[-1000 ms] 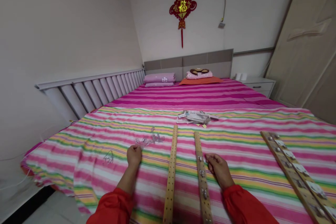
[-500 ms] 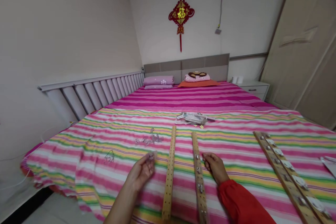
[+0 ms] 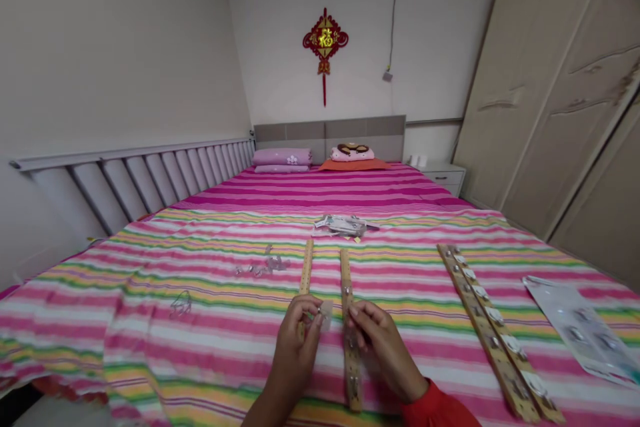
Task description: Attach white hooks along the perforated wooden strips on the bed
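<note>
My left hand (image 3: 299, 337) pinches a small clear plastic packet (image 3: 327, 313) with a tiny shiny piece at its edge, above a perforated wooden strip (image 3: 307, 267). Just to the right, my right hand (image 3: 383, 340) has its fingers closed at the edge of a second wooden strip (image 3: 345, 265). Whatever those fingertips hold, if anything, is hidden. Small shiny metal pieces sit along this second strip, one of them a metal fitting (image 3: 354, 381) near its close end. Several small clear packets (image 3: 274, 265) lie scattered to the left of the strips.
Two more wooden strips (image 3: 480, 320) with metal pieces and white discs lie at right, beside a clear package (image 3: 575, 327). Another plastic package (image 3: 345, 224) lies farther up the striped bedsheet (image 3: 200, 360). A thin tangled loop (image 3: 181, 304) is at left.
My left hand has moved right with the packet, over the left strip toward the second strip. My right hand has come onto the second strip's edge. The view has turned right.
</note>
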A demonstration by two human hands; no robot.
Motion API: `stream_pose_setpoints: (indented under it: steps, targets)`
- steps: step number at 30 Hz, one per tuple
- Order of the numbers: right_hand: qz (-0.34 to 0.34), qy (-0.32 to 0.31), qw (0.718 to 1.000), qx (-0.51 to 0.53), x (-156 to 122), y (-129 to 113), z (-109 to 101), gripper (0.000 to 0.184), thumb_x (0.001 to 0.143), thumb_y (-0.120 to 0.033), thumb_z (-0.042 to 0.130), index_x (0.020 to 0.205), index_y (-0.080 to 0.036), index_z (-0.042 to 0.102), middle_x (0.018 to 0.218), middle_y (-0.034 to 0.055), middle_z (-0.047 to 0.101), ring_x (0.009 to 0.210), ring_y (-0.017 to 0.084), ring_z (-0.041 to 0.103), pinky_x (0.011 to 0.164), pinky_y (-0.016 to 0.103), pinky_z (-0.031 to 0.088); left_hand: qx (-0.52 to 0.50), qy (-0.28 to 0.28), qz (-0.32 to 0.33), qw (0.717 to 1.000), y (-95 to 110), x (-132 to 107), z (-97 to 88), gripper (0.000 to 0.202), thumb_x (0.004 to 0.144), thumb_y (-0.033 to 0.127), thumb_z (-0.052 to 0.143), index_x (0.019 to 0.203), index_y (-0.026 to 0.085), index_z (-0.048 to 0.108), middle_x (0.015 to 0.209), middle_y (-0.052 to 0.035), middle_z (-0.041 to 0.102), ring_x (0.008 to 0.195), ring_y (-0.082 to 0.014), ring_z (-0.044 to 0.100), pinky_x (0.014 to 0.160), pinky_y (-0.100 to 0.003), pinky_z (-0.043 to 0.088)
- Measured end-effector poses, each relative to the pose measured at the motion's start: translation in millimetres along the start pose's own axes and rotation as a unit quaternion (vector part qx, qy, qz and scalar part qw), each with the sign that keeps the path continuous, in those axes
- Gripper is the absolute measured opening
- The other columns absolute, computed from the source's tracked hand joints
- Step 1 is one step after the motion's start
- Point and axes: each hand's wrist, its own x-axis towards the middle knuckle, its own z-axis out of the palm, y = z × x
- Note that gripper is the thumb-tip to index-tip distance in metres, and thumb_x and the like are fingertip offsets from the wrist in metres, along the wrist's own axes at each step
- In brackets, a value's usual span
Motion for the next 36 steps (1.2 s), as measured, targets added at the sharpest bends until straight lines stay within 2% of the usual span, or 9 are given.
stream_pose_setpoints:
  steps: [4,8,10,13,15,18,28,32,36]
  targets:
    - [-0.032,0.02,0.999,-0.014,-20.4,-10.3,7.6,0.042,0.062,-0.048,0.077,0.092,-0.02,0.069,0.061,-0.0037,0.057,0.039,0.006,0.038,0.038,0.021,0.026,0.008,-0.034,0.0,0.999,-0.3,-10.7,6.9,0.011,0.072,0.03,0.07,0.072,0.02,0.065,0.093,-0.0083,0.063,0.096,-0.0218,0.056,0.084,-0.026,0.041]
    - [-0.029,0.009,0.999,-0.011,-31.7,-14.3,8.7,0.046,0.061,-0.048,0.077,0.099,-0.023,0.07,0.082,0.0015,0.065,0.042,0.007,0.043,0.039,0.022,0.031,-0.098,-0.029,-0.106,0.989,-5.1,-15.1,12.6,0.02,0.067,0.033,0.075,0.072,0.018,0.062,0.093,-0.0058,0.064,0.085,-0.0174,0.058,0.076,-0.024,0.044]
    - [-0.023,0.0,1.0,-0.002,-34.7,-13.3,7.6,0.044,0.062,-0.048,0.076,0.098,-0.022,0.07,0.075,0.0008,0.065,0.043,0.008,0.043,0.041,0.022,0.032,-0.185,-0.015,-0.187,0.965,-7.3,-17.6,16.4,0.023,0.063,0.03,0.079,0.072,0.017,0.062,0.091,-0.0039,0.065,0.078,-0.0137,0.059,0.068,-0.022,0.045]
    - [-0.016,-0.01,1.0,0.004,-36.8,-8.8,3.5,0.039,0.066,-0.047,0.074,0.093,-0.02,0.07,0.051,-0.0044,0.054,0.042,0.009,0.041,0.043,0.021,0.032,-0.306,-0.005,-0.279,0.91,-9.9,-22.7,23.6,0.022,0.06,0.022,0.081,0.072,0.017,0.064,0.084,-0.0021,0.066,0.072,-0.0114,0.06,0.062,-0.019,0.046]
    - [-0.011,-0.015,1.0,0.003,-37.3,-5.3,-0.1,0.035,0.067,-0.047,0.073,0.088,-0.02,0.07,0.047,-0.0055,0.051,0.041,0.008,0.04,0.043,0.021,0.031,-0.35,-0.013,-0.313,0.883,-10.7,-26.2,28.7,0.016,0.062,0.017,0.078,0.071,0.016,0.065,0.078,-0.0027,0.068,0.069,-0.011,0.061,0.061,-0.019,0.047]
    - [-0.008,-0.008,1.0,0.001,-37.8,-1.2,-5.1,0.034,0.065,-0.048,0.074,0.082,-0.019,0.069,0.049,-0.0053,0.053,0.039,0.007,0.038,0.041,0.02,0.029,-0.369,-0.028,-0.336,0.866,-11.9,-30.0,35.1,0.005,0.069,0.012,0.071,0.073,0.014,0.067,0.078,-0.0051,0.07,0.067,-0.0103,0.063,0.059,-0.017,0.048]
    - [-0.007,0.011,1.0,0.005,-40.4,-10.6,-15.7,0.026,0.066,-0.042,0.073,0.075,-0.017,0.071,0.049,-0.0052,0.052,0.039,0.005,0.034,0.04,0.019,0.024,-0.313,-0.031,-0.355,0.88,-32.3,-34.3,33.3,0.009,0.074,0.022,0.067,0.079,0.015,0.064,0.072,-0.0036,0.067,0.064,-0.0116,0.062,0.054,-0.019,0.046]
    - [0.003,0.024,1.0,0.017,-40.3,-17.0,-18.4,0.024,0.065,-0.04,0.073,0.073,-0.017,0.07,0.046,-0.0061,0.05,0.039,0.005,0.034,0.039,0.018,0.023,-0.283,-0.027,-0.34,0.896,-28.4,-33.0,32.1,0.018,0.067,0.025,0.075,0.076,0.016,0.062,0.078,-0.0038,0.068,0.073,-0.0132,0.064,0.06,-0.019,0.048]
    - [0.01,0.033,0.998,0.043,-40.6,-11.5,-18.7,0.025,0.065,-0.04,0.073,0.073,-0.016,0.068,0.039,-0.0074,0.047,0.035,0.005,0.032,0.037,0.019,0.021,-0.224,-0.06,-0.298,0.926,-24.1,-33.5,35.5,0.032,0.054,0.025,0.084,0.072,0.016,0.06,0.07,-0.0018,0.066,0.064,-0.0099,0.059,0.059,-0.018,0.044]
